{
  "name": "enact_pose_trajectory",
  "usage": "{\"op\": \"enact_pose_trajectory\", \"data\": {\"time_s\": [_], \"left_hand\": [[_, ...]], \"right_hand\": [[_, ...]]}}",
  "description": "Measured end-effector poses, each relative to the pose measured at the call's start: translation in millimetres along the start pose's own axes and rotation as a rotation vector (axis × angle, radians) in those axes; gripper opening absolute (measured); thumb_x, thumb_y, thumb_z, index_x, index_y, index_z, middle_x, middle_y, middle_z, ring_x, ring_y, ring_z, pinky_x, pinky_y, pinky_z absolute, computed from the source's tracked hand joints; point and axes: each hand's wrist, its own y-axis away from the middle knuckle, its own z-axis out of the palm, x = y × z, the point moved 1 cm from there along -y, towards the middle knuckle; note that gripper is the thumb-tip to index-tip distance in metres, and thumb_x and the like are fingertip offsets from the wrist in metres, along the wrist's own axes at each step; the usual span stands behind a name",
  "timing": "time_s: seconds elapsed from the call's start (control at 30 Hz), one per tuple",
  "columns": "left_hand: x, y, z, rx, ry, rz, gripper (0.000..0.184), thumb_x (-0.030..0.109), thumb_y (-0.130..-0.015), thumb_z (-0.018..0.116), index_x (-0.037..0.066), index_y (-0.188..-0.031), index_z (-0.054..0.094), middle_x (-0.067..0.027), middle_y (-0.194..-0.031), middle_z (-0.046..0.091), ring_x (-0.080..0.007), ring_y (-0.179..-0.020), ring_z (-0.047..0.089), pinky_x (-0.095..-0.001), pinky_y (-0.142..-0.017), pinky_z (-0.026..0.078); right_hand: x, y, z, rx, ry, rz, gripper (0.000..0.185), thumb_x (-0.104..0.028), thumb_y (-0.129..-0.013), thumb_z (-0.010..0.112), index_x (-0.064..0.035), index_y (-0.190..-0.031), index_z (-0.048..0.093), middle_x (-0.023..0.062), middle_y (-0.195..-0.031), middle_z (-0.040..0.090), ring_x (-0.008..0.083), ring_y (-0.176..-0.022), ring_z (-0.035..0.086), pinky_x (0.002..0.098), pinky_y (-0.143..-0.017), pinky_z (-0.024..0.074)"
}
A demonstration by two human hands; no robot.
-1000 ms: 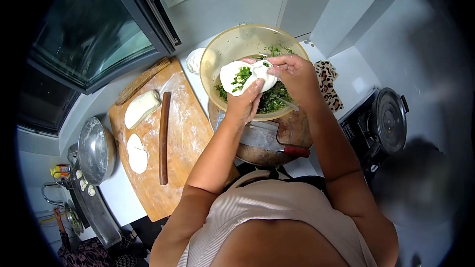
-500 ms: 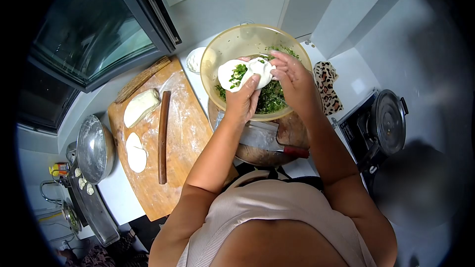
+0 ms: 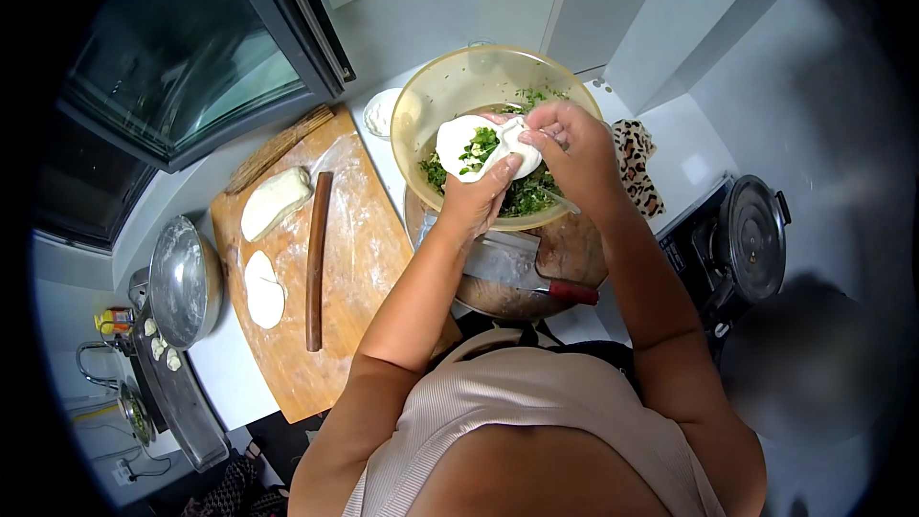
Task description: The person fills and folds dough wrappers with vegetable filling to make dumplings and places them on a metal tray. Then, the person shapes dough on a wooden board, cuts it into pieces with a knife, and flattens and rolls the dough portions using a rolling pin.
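Above a big yellowish bowl of chopped green filling, my left hand supports a round white dough wrapper, its thumb pressing on the near edge. A small heap of chopped greens lies on the wrapper. The fingers of my right hand are closed in a pinch at the wrapper's right edge, where the dough is gathered into folds. Part of the left hand is hidden beneath the dough.
Left is a floured wooden board with a rolling pin, a dough lump and flattened dough. A cleaver lies on a round chopping block. Further left are a metal bowl and a tray holding small dough pieces.
My hands and the wrapper have shifted slightly right and down. My right fingers have drawn into a tighter pinch, and the wrapper's right edge is more gathered.
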Motion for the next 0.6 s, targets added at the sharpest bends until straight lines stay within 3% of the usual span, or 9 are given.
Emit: {"op": "enact_pose_trajectory", "data": {"time_s": [0.13,0.23,0.43,0.53,0.6], "left_hand": [[1,-1,-3,-0.029,-0.023,-0.033,0.049,-0.001,-0.078,0.072,0.007,-0.12,0.047,-0.0102,-0.12,0.055,-0.0206,-0.114,0.054,-0.0353,-0.099,0.045],[2,-5,-4,-0.068,-0.045,-0.048,0.051,-0.002,-0.078,0.071,0.006,-0.121,0.046,-0.0114,-0.12,0.054,-0.0213,-0.114,0.054,-0.0355,-0.099,0.045],[2,-6,3,0.045,-0.044,-0.027,0.058,-0.004,-0.081,0.068,0.005,-0.131,0.039,-0.0132,-0.121,0.054,-0.0221,-0.112,0.056,-0.0345,-0.095,0.049],[5,-5,2,0.053,-0.052,-0.07,0.062,-0.004,-0.081,0.068,0.005,-0.135,0.037,-0.0129,-0.12,0.055,-0.0215,-0.111,0.056,-0.0338,-0.094,0.05],[6,-4,2,0.042,-0.052,-0.105,0.066,-0.003,-0.081,0.068,0.005,-0.138,0.035,-0.0121,-0.119,0.055,-0.0212,-0.111,0.057,-0.0336,-0.093,0.051]], "right_hand": [[6,-7,-4,-0.134,-0.109,0.117,0.013,0.003,-0.082,0.067,0.0036,-0.095,0.065,0.0089,-0.094,0.067,0.0109,-0.084,0.063,0.0229,-0.075,0.0518],[17,-9,-3,-0.155,-0.239,0.089,0.013,0.003,-0.083,0.066,0.0045,-0.096,0.065,0.0081,-0.094,0.066,0.0112,-0.086,0.063,0.0234,-0.077,0.0518],[31,3,2,0.079,-0.139,-0.013,0.019,0.003,-0.084,0.065,0.004,-0.103,0.065,0.0088,-0.101,0.065,0.0109,-0.086,0.062,0.0233,-0.077,0.0513],[17,8,2,0.203,-0.111,-0.16,0.014,-0.002,-0.082,0.069,0.0015,-0.096,0.069,0.0085,-0.096,0.064,0.0114,-0.076,0.062,0.0231,-0.067,0.051],[18,1,-5,-0.049,-0.223,0.029,0.016,-0.004,-0.082,0.069,0.0001,-0.097,0.07,0.0086,-0.095,0.064,0.0124,-0.077,0.062,0.0238,-0.069,0.0511]]}}
